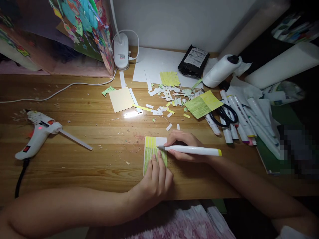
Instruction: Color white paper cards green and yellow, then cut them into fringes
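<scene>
A small piece of paper (151,142) lies on the desk, coloured yellow at the top left and green below, with a white patch at the top right. My left hand (157,176) rests on its lower part, fingers stretched out and pressing it flat. Between the thumb and fingers of my right hand (184,142) is a white marker (194,150) with a yellow end cap. The marker's grey tip touches or hovers just over the paper beside the white patch; I cannot tell which.
A white glue gun (41,132) lies left with a glue stick in it. Paper scraps (171,94) and a cream square (121,99) lie ahead. Right are a green-yellow sheet (203,103), black-handled scissors (230,114) and several markers (236,116). A lamp base (121,51) stands behind.
</scene>
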The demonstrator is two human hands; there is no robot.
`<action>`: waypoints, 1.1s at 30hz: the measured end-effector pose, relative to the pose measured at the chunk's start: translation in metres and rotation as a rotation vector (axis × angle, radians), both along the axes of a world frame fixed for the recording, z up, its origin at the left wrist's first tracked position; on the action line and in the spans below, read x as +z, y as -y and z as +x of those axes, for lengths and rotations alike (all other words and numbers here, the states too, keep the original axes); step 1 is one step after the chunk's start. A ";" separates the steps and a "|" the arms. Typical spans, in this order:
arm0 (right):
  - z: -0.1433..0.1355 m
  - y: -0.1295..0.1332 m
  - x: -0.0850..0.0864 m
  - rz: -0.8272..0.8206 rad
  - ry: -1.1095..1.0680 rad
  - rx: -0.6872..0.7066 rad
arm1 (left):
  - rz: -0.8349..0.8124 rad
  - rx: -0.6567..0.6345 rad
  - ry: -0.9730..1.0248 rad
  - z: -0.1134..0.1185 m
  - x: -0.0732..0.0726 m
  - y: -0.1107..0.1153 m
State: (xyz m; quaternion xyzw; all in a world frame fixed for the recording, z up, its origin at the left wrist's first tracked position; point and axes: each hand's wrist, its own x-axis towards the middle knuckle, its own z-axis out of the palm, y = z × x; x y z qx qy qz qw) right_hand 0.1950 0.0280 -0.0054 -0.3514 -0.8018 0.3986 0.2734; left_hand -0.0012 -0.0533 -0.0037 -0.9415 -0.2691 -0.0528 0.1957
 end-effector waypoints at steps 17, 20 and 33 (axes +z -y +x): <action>0.000 0.002 0.001 -0.002 0.016 -0.058 | 0.003 -0.002 -0.008 -0.001 0.003 -0.001; 0.000 0.002 0.001 0.016 0.021 -0.083 | 0.006 -0.001 -0.006 -0.001 0.002 -0.001; -0.004 0.002 -0.001 0.027 0.041 -0.112 | 0.021 0.013 0.000 -0.001 -0.003 0.001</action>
